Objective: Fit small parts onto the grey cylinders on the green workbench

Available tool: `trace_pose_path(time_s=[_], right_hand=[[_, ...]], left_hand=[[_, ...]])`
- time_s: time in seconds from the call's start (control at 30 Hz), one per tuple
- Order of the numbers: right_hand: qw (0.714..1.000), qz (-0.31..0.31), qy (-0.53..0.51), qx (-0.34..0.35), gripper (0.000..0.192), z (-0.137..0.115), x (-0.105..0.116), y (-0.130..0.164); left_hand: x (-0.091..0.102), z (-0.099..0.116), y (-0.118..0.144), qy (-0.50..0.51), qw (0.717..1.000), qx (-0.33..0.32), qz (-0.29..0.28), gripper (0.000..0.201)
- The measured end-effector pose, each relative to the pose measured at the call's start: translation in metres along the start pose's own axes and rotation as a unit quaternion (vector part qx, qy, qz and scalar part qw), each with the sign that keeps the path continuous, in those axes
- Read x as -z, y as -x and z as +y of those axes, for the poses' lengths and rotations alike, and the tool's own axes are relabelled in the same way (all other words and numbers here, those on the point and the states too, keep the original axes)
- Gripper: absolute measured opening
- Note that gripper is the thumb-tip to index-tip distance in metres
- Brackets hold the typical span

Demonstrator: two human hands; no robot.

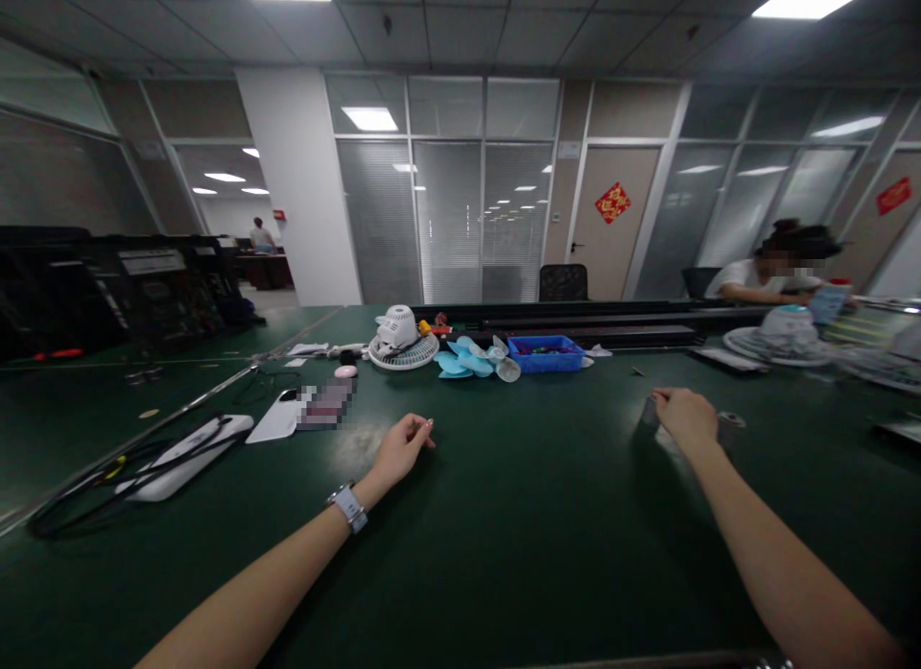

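My left hand (pixel 404 448), with a watch (pixel 349 507) on its wrist, is just above or resting on the green table, left of the middle. Its fingers are curled in towards the thumb, and nothing shows between them. Farther to the right, my right hand (pixel 687 418) is closed, fingers bent down at a small dark grey piece (pixel 649 411). The hand hides most of that piece, so I cannot make out its kind. Close beside this hand stands a small grey round object (pixel 731 421) with a light top.
Beyond my hands lie a white fan part (pixel 398 329), light blue fan blades (pixel 466 358) and a blue bin (pixel 547 354) of small parts. Phones (pixel 277 417) and a white device with black cables (pixel 188 458) lie left. Another person (pixel 763 274) sits at the far right near more fan parts.
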State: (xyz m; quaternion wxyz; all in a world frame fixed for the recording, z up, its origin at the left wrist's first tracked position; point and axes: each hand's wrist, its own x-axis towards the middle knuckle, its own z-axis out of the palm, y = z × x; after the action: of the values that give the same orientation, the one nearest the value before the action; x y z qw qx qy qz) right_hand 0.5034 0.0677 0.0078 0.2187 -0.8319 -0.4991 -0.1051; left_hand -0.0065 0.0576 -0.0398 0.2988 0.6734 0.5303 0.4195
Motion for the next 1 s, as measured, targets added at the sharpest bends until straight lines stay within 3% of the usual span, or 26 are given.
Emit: trace_pose_path(time_s=[0.3, 0.63, 0.8, 1.0], right_hand=[[1.000, -0.025, -0.006, -0.010, 0.041, 0.003, 0.000, -0.004], [0.999, 0.010, -0.024, -0.026, 0.049, 0.003, 0.000, 0.004], [0.999, -0.022, -0.038, -0.025, 0.042, 0.000, 0.007, 0.007], [0.998, -0.021, -0.020, -0.047, 0.041, -0.002, 0.003, 0.008]], left_hand=[[0.007, 0.008, -0.003, 0.055, 0.998, 0.019, 0.025, 0.050], [0.009, -0.005, -0.010, 0.054, 0.998, 0.025, 0.035, 0.049], [0.008, -0.005, -0.011, 0.039, 0.999, 0.017, 0.029, 0.049], [0.009, -0.008, -0.016, 0.089, 0.995, 0.028, 0.043, 0.051]])
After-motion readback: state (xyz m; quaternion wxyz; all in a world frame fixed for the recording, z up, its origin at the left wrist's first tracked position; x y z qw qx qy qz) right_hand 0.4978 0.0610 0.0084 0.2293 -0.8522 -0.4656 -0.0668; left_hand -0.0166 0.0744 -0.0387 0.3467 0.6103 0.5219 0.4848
